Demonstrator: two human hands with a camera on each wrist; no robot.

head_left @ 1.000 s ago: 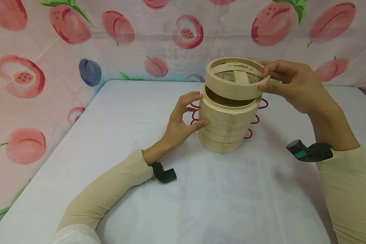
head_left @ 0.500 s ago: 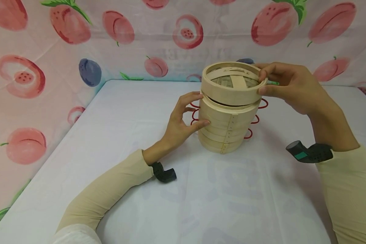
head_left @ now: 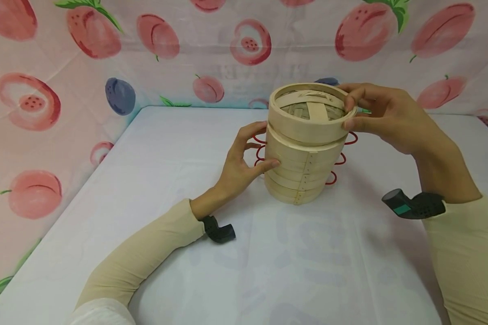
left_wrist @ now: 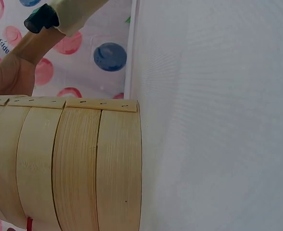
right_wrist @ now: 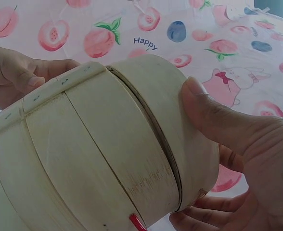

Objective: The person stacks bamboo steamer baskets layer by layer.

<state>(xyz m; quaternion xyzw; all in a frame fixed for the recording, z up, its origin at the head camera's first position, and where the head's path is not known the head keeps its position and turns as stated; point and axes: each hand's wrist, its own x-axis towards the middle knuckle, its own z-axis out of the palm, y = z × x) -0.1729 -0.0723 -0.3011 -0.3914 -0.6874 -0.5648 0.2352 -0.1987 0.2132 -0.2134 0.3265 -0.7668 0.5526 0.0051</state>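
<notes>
A bamboo steamer (head_left: 293, 167) of stacked tiers stands upright on the white table, with red loops on both sides. Its woven bamboo lid (head_left: 309, 131) sits on the top tier, and in the right wrist view a thin dark gap shows under the lid's edge. My right hand (head_left: 390, 113) pinches the lid's rim at the right, thumb outside and fingers over the edge. At the left side of the steamer, my left hand (head_left: 244, 153) holds the tiers between thumb and fingers. Inside the steamer is hidden by the lid.
The white tabletop (head_left: 293, 266) spreads around the steamer. Behind and to the left hangs a fruit-print cloth (head_left: 211, 40). Each wrist carries a black camera, the left one (head_left: 219, 231) low over the table and the right one (head_left: 410, 205) higher.
The lid has come down and slightly left onto the steamer, moved by my right hand; the opening at the top is now covered. My left hand has stayed in place.
</notes>
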